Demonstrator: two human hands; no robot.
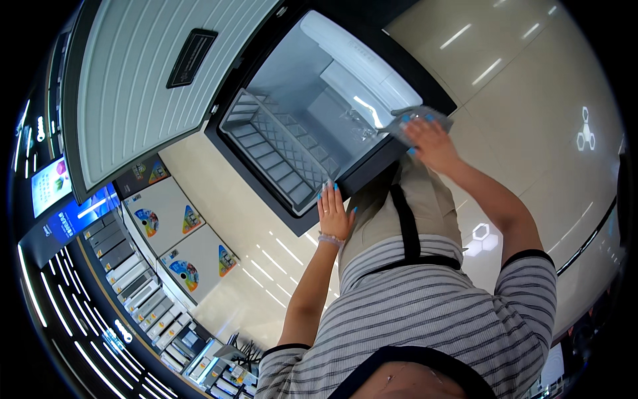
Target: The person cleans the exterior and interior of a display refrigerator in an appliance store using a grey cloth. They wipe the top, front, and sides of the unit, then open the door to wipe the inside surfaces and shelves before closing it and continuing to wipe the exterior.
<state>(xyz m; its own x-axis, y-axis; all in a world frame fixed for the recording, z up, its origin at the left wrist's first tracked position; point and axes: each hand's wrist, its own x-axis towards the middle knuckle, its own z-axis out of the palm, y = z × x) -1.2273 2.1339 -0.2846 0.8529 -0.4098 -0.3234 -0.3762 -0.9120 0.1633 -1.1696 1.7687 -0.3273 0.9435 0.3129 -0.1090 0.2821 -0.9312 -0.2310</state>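
A dark chest freezer (369,164) stands before me with its lid (144,95) raised at the upper left. Under my right hand (427,142) is a grey cloth (417,122), pressed on the freezer's rim at the right front corner; both are slightly blurred. My left hand (333,212) rests flat on the front rim, fingers spread a little, near a corner of the wire basket (271,149). Inside, the basket hangs at the left end. A crumpled clear plastic bag (359,127) lies in the grey-white interior, beside the white raised part (361,57) at the right.
Two white appliances (164,214) with colourful stickers stand at the left, by a curved row of display units (154,319). Lit screens (52,184) are further left. Glossy tile floor (523,124) with light reflections extends to the right.
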